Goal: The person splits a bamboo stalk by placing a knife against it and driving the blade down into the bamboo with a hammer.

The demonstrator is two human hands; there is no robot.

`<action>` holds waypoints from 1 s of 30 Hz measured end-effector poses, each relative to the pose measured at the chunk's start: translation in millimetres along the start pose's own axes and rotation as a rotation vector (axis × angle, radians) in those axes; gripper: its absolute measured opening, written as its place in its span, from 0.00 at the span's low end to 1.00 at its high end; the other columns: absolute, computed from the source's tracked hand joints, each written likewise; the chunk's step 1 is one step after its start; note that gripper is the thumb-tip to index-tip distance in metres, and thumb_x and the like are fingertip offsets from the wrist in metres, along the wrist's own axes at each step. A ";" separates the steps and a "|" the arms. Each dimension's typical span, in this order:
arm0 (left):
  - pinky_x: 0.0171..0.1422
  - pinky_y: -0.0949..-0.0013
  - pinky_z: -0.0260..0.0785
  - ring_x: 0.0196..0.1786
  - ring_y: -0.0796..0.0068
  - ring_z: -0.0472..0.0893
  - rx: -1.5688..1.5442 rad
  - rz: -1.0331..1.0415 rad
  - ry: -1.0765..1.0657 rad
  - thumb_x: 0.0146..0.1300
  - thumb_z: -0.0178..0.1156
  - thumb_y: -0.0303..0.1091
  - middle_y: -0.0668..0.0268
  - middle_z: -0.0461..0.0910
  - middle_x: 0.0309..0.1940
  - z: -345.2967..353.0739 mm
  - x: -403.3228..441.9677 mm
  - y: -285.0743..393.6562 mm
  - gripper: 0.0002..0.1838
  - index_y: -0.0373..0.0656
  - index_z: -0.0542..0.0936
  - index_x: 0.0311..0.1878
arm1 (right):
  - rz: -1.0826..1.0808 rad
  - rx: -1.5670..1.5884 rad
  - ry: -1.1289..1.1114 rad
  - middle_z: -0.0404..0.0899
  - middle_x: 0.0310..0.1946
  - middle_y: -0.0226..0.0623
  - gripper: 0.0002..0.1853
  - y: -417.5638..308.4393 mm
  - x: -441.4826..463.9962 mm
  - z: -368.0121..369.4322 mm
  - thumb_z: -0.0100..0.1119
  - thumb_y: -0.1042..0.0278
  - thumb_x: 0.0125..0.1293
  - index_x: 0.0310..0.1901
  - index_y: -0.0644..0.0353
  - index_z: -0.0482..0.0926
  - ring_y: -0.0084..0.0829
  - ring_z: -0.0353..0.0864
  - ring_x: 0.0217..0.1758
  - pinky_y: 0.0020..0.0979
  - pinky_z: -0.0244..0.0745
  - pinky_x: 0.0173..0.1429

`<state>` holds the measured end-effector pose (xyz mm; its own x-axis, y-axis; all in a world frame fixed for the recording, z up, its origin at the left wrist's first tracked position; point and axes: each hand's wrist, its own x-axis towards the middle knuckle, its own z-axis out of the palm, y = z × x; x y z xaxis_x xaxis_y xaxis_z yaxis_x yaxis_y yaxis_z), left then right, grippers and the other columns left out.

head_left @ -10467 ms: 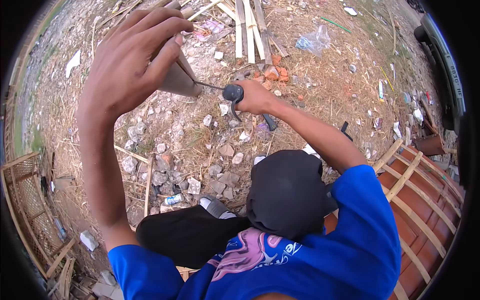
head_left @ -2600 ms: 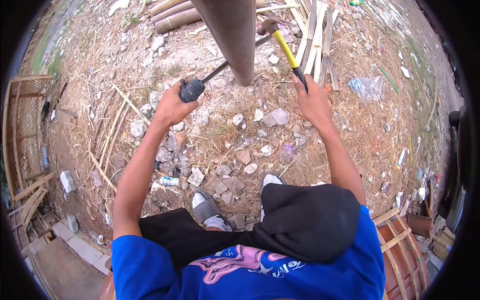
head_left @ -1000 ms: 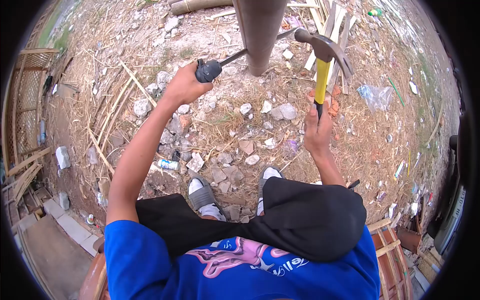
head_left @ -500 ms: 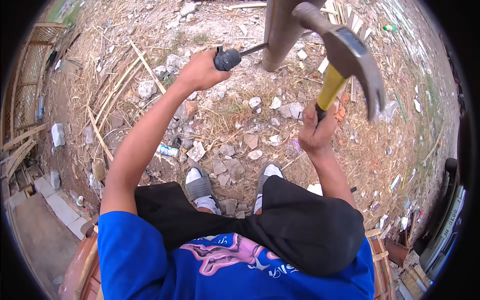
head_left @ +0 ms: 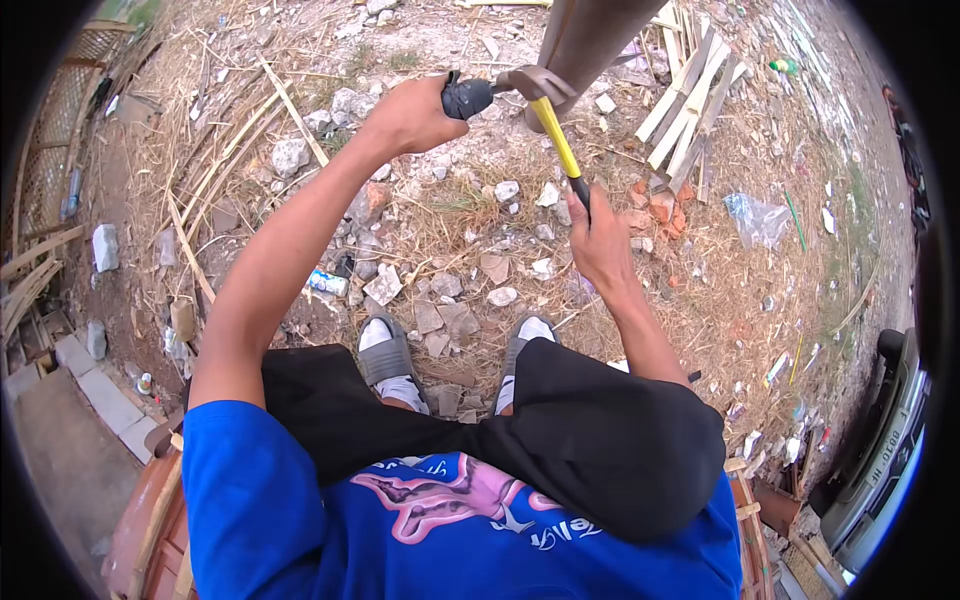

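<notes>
My left hand [head_left: 412, 116] is closed around the black handle [head_left: 466, 98] of a long-bladed knife. Its blade [head_left: 501, 88] meets a thick brown pole [head_left: 583, 45] near the pole's lower end, and a thin tip seems to stick out on the far side. My right hand [head_left: 602, 238] grips the black end of a claw hammer [head_left: 556, 136] with a yellow shaft. The hammer's head overlaps the blade and the pole's edge, hiding part of both; whether it touches the blade I cannot tell.
Split strips of wood or bamboo [head_left: 690, 105] lie to the right of the pole. Stones, broken bricks [head_left: 665, 210] and a plastic bag [head_left: 760, 220] litter the dry grass. My sandalled feet [head_left: 385, 355] stand below. A vehicle [head_left: 880, 470] is at the right edge.
The hammer has swung down and left from its raised position to the blade beside the pole. My left hand and the knife handle appear slightly higher and further right.
</notes>
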<state>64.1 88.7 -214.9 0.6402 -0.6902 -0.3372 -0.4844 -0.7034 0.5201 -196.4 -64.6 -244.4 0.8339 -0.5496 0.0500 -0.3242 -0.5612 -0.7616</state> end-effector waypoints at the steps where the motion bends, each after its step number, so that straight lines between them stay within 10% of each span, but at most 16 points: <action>1: 0.52 0.54 0.77 0.44 0.51 0.85 0.008 0.022 0.022 0.48 0.66 0.45 0.49 0.85 0.39 -0.7 3.2 -3.4 0.26 0.38 0.80 0.48 | 0.213 -0.077 -0.122 0.72 0.20 0.47 0.17 4.2 1.5 4.7 0.48 0.54 0.79 0.45 0.63 0.72 0.39 0.73 0.19 0.40 0.65 0.25; 9: 0.51 0.58 0.75 0.41 0.59 0.84 0.045 -0.052 -0.003 0.51 0.67 0.43 0.53 0.85 0.38 7.7 2.3 -0.7 0.27 0.34 0.80 0.51 | -0.262 -0.050 0.130 0.70 0.14 0.44 0.14 -67.2 18.6 -46.0 0.53 0.57 0.78 0.42 0.61 0.70 0.46 0.76 0.16 0.42 0.64 0.21; 17: 0.53 0.52 0.77 0.42 0.50 0.86 0.010 -0.073 0.050 0.49 0.64 0.45 0.50 0.86 0.37 14.8 -7.6 -10.2 0.27 0.38 0.79 0.51 | 0.139 -0.213 -0.159 0.75 0.16 0.55 0.16 -8.1 5.7 -9.3 0.50 0.54 0.78 0.46 0.61 0.68 0.59 0.82 0.23 0.55 0.67 0.27; 23: 0.51 0.56 0.77 0.40 0.55 0.85 -0.009 -0.034 0.047 0.49 0.66 0.44 0.51 0.85 0.34 19.5 -5.6 -6.4 0.25 0.34 0.81 0.45 | -0.265 0.037 0.215 0.73 0.19 0.47 0.13 -53.7 12.0 -53.6 0.53 0.58 0.78 0.45 0.62 0.73 0.48 0.75 0.19 0.38 0.68 0.26; 30: 0.49 0.56 0.76 0.40 0.58 0.85 -0.004 -0.045 0.102 0.49 0.67 0.44 0.50 0.85 0.35 19.4 1.3 11.0 0.25 0.36 0.80 0.47 | 0.092 -0.170 -0.069 0.76 0.22 0.50 0.13 15.2 9.6 -15.5 0.54 0.60 0.77 0.45 0.64 0.73 0.47 0.79 0.21 0.41 0.69 0.27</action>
<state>48.1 76.8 -224.9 0.7185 -0.6373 -0.2787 -0.4517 -0.7322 0.5097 -200.3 -88.0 -245.5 0.8240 -0.5630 -0.0635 -0.4662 -0.6101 -0.6406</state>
